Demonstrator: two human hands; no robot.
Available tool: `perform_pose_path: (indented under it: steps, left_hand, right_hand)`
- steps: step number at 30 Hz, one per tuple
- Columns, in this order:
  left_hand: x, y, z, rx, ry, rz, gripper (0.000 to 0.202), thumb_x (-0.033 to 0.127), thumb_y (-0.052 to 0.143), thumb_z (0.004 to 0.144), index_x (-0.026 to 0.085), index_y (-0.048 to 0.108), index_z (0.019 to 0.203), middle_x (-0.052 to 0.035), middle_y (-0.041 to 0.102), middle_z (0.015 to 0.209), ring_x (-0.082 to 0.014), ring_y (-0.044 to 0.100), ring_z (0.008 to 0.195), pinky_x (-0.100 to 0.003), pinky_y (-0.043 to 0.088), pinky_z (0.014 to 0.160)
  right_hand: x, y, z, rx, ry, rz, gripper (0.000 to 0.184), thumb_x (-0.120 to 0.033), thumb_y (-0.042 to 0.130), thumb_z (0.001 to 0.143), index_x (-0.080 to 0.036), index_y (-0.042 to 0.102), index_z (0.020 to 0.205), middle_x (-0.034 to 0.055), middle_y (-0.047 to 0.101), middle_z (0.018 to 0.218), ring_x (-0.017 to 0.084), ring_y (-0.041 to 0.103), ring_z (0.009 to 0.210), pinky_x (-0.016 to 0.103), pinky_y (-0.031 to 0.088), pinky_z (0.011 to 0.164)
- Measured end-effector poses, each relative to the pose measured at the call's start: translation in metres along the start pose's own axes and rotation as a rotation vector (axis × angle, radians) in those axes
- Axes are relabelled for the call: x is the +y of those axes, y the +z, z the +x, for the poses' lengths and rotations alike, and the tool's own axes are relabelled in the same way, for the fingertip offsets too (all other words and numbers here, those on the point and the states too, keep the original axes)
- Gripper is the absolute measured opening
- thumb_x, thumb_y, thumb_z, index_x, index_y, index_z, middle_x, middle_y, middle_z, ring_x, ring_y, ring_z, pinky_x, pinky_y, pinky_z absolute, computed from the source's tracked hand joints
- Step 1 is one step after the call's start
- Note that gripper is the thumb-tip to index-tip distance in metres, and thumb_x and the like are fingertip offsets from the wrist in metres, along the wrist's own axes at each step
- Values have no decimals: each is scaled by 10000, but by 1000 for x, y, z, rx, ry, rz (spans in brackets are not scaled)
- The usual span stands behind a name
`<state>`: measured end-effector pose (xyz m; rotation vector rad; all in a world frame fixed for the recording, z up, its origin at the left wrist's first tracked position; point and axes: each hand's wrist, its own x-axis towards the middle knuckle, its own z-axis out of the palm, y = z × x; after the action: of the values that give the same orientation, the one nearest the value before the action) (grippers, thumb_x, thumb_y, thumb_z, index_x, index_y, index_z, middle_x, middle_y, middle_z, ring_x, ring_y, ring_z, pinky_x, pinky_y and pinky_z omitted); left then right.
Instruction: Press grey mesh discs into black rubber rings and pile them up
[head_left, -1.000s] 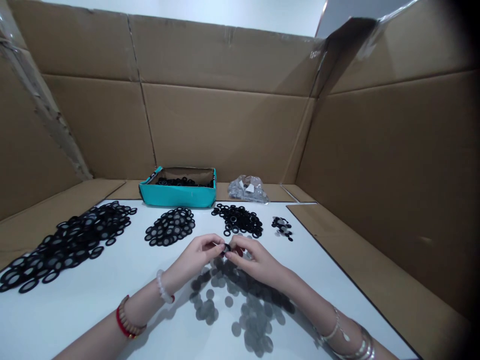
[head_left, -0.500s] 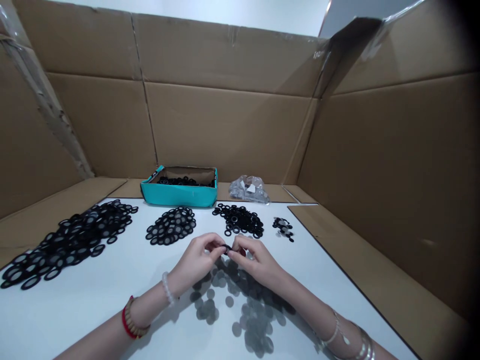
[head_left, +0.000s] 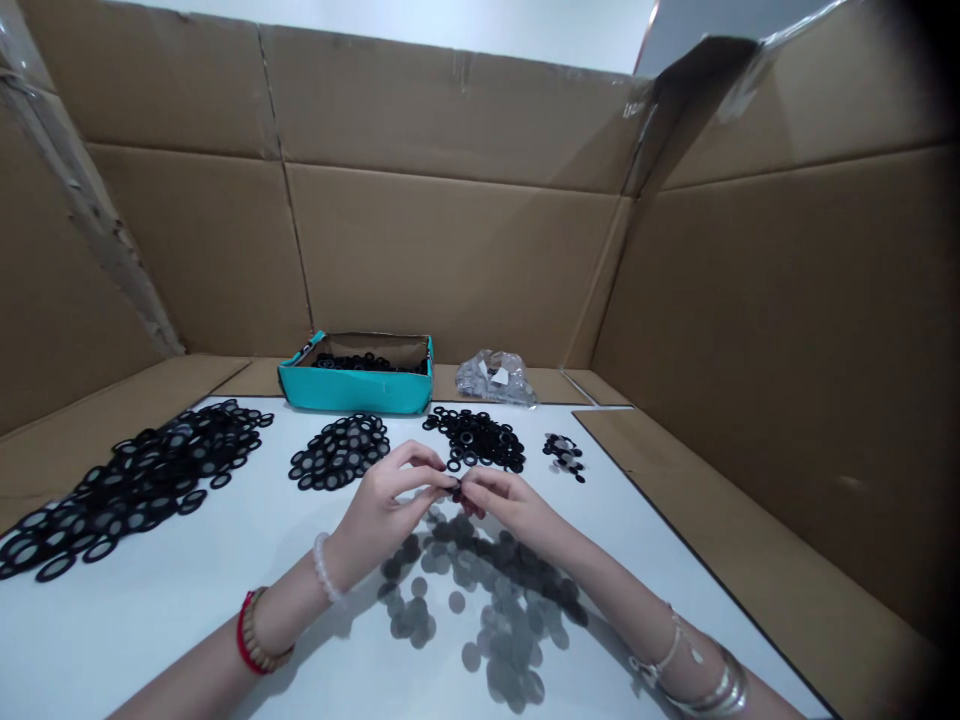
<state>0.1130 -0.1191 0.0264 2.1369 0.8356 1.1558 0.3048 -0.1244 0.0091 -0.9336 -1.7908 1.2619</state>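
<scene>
item: small black round piece, held just above the worktop between both hands; whether ring, disc or the two together, too small to tell

left hand: thumb and fingertips pinched on the piece

right hand: thumb and forefinger closed on the piece's other side, remaining fingers curled beneath; whether these hold anything more, cannot tell

below the hands: loose spread of thin grey translucent discs, many overlapping, on the white flat worktop

far left: long heap of black rings with pale or grey centres

left of centre, beyond the left hand: smaller mound of black rings with grey centres; these appear to be fitted already

just beyond the hands: pile of mostly open black rings, seemingly left to do, as are the loose discs

right: little scattering of black and grey pieces

rear: teal open-topped box containing more black rings; beside it, crumpled clear plastic bag

progress: judged partway, the held piece seemingly unfinished
</scene>
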Motion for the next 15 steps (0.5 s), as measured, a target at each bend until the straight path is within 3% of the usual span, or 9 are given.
perform_pose_path:
  steps: [2, 5, 9, 15]
  left_hand:
    - [0, 0, 0, -3, -54, -37, 194, 199, 525, 824, 223, 653, 967, -69, 593, 975, -201, 555, 915, -312, 430, 838]
    - [1, 1, 3, -51, -279, -229, 290, 253, 494, 842, 210, 556, 1123, -72, 606, 1028, -191, 583, 881, -301, 457, 804]
    - [2, 6, 5, -132, -379, -287, 187, 309, 542, 804, 154, 621, 871, -50, 632, 841, -178, 573, 775, -261, 451, 690]
    - [0, 12, 3, -56, -392, -235, 174, 304, 601, 733, 147, 583, 660, 8, 542, 603, -133, 490, 598, -235, 390, 580]
  right_hand:
    - [-2, -1, 0, 52, 5, -3, 331, -477, 514, 835, -166, 530, 725, -24, 461, 657, 120, 425, 627, 233, 330, 586]
    - [-5, 0, 0, 91, -1, -18, 344, -488, 532, 815, -172, 489, 684, -34, 425, 637, 113, 393, 602, 227, 304, 555]
    - [-7, 3, 0, 73, -40, -86, 332, -455, 521, 830, -172, 474, 662, -30, 425, 636, 115, 385, 608, 231, 300, 558]
    - [-1, 10, -2, 145, -110, -215, 318, -376, 509, 846, -177, 426, 611, -33, 412, 604, 117, 381, 594, 235, 299, 552]
